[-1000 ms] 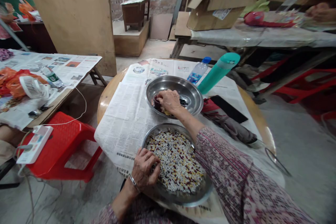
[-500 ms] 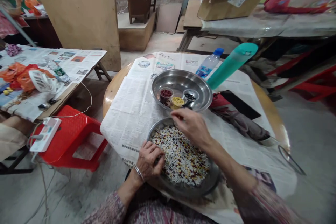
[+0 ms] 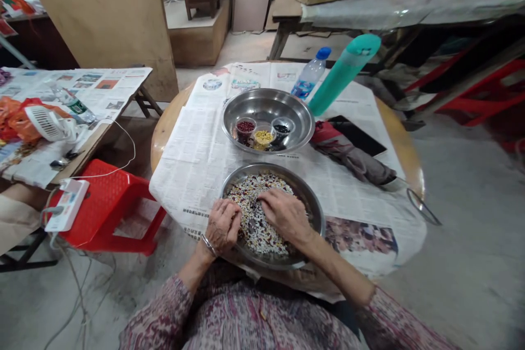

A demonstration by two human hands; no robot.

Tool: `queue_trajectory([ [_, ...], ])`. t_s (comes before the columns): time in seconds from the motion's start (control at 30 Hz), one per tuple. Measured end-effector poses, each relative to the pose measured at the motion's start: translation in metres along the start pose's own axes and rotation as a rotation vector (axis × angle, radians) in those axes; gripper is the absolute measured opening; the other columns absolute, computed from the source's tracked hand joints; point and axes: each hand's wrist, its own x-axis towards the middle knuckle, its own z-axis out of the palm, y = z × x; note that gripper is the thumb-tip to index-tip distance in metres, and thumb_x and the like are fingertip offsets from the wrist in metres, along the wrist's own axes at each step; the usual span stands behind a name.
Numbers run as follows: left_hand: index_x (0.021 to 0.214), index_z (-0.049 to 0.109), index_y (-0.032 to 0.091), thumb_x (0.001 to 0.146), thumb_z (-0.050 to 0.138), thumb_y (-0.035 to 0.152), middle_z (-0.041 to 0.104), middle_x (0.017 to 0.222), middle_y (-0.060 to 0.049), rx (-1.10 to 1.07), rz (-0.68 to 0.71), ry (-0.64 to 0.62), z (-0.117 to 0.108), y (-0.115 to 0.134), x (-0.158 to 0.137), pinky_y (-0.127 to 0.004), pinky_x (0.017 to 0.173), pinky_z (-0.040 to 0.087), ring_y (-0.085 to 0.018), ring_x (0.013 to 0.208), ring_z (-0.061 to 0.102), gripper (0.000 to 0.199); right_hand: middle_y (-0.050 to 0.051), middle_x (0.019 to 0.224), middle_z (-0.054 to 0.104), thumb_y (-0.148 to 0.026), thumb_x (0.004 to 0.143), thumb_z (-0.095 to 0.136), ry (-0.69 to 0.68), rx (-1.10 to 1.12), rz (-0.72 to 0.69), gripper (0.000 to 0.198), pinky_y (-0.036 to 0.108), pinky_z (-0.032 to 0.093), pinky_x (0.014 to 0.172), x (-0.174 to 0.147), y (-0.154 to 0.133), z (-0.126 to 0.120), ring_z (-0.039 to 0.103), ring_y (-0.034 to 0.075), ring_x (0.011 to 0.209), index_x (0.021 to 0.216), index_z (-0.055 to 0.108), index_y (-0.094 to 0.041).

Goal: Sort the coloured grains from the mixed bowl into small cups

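Observation:
A metal basin [image 3: 318, 212] on the newspaper-covered table holds white grains mixed with dark red, yellow and black beans [image 3: 262, 181]. At its left rim is my left hand [image 3: 223, 225], fingers curled round the edge, a silver bracelet on the wrist. My right hand [image 3: 285, 216] reaches into the mixture from the right with fingertips drawn together; anything between them is hidden. Behind stands a second metal basin [image 3: 283, 99] with three clear cups: red beans [image 3: 245, 126], yellow beans [image 3: 263, 136] and black beans [image 3: 282, 128].
A blue-capped bottle [image 3: 309, 74] and a tall teal container [image 3: 344, 74] stand behind the far basin. A folded umbrella [image 3: 355, 157] and a dark flat object [image 3: 356, 135] lie to the right. At left are a red stool [image 3: 106, 202] with a power strip [image 3: 68, 205] and another table with a fan [image 3: 49, 123].
My right hand has dropped from above the near basin's far rim down into the bean mixture. My left hand stays at the left rim. The camera view has shifted and tilted lower.

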Motion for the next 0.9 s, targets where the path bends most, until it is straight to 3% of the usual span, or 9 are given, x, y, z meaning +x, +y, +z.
queue_trajectory([
  [0.1, 0.091, 0.054, 0.018, 0.098, 0.041, 0.018, 0.06, 0.089, -0.006, -0.007, -0.004, -0.01, 0.0, -0.001, 0.0, -0.04, 0.088, 0.045, -0.02, 0.091, 0.055, 0.015, 0.007, 0.098, 0.067, -0.019, 0.092, 0.049, 0.084, -0.047, 0.108, 0.02, 0.032, 0.045, 0.083, 0.014, 0.014, -0.003, 0.059, 0.022, 0.095, 0.102, 0.066, -0.02],
  [0.23, 0.099, 0.053, 0.018, 0.097, 0.042, 0.016, 0.059, 0.098, -0.008, -0.036, 0.0, 0.016, -0.001, 0.0, 0.0, -0.04, 0.094, 0.045, -0.021, 0.1, 0.053, 0.011, 0.011, 0.109, 0.065, -0.031, 0.094, 0.051, 0.059, -0.065, 0.131, 0.026, 0.036, 0.044, 0.085, 0.025, 0.006, 0.005, 0.054, 0.026, 0.103, 0.114, 0.064, -0.02],
  [0.37, 0.115, 0.048, 0.017, 0.095, 0.045, 0.018, 0.051, 0.115, -0.012, -0.068, -0.037, 0.087, -0.001, 0.0, -0.002, -0.044, 0.1, 0.044, -0.023, 0.112, 0.047, 0.02, 0.011, 0.115, 0.062, -0.039, 0.093, 0.054, -0.023, 0.056, -0.018, 0.032, 0.038, 0.043, 0.088, 0.028, -0.02, 0.013, 0.052, 0.026, 0.107, 0.119, 0.061, -0.021],
  [0.5, 0.122, 0.043, 0.017, 0.094, 0.047, 0.02, 0.047, 0.121, -0.013, -0.084, -0.064, 0.103, 0.0, -0.002, -0.003, -0.046, 0.103, 0.042, -0.025, 0.117, 0.044, 0.028, 0.009, 0.112, 0.062, -0.03, 0.084, 0.064, -0.201, 0.127, -0.203, 0.026, 0.038, 0.042, 0.089, 0.02, -0.037, 0.012, 0.051, 0.025, 0.105, 0.108, 0.064, -0.019],
  [0.6, 0.122, 0.044, 0.017, 0.095, 0.047, 0.02, 0.047, 0.119, -0.012, -0.08, -0.08, 0.079, -0.001, -0.001, -0.003, -0.046, 0.102, 0.042, -0.024, 0.116, 0.045, 0.028, 0.009, 0.101, 0.064, -0.02, 0.083, 0.061, -0.29, 0.053, -0.287, 0.013, 0.038, 0.042, 0.085, 0.009, -0.028, 0.002, 0.053, 0.024, 0.097, 0.095, 0.066, -0.019],
  [0.67, 0.121, 0.046, 0.018, 0.095, 0.046, 0.02, 0.047, 0.118, -0.012, -0.075, -0.084, 0.059, -0.002, 0.0, -0.003, -0.046, 0.102, 0.043, -0.024, 0.115, 0.045, 0.026, 0.008, 0.094, 0.064, -0.013, 0.084, 0.055, -0.256, -0.004, -0.239, 0.012, 0.036, 0.042, 0.083, 0.002, -0.013, -0.006, 0.054, 0.022, 0.093, 0.089, 0.065, -0.019],
  [0.77, 0.118, 0.048, 0.018, 0.095, 0.046, 0.02, 0.048, 0.118, -0.012, -0.071, -0.089, 0.035, -0.003, 0.001, -0.002, -0.046, 0.102, 0.043, -0.024, 0.115, 0.046, 0.023, 0.008, 0.096, 0.063, -0.01, 0.085, 0.05, -0.092, -0.006, -0.055, 0.018, 0.035, 0.045, 0.085, -0.007, 0.011, -0.016, 0.055, 0.022, 0.096, 0.091, 0.064, -0.02],
  [0.9, 0.117, 0.049, 0.018, 0.095, 0.047, 0.02, 0.049, 0.118, -0.012, -0.062, -0.076, 0.038, -0.003, 0.0, -0.001, -0.046, 0.103, 0.043, -0.024, 0.115, 0.048, 0.022, 0.011, 0.11, 0.061, -0.027, 0.09, 0.054, 0.033, 0.001, 0.114, 0.023, 0.038, 0.049, 0.086, -0.015, 0.017, -0.011, 0.055, 0.026, 0.105, 0.111, 0.061, -0.02],
])
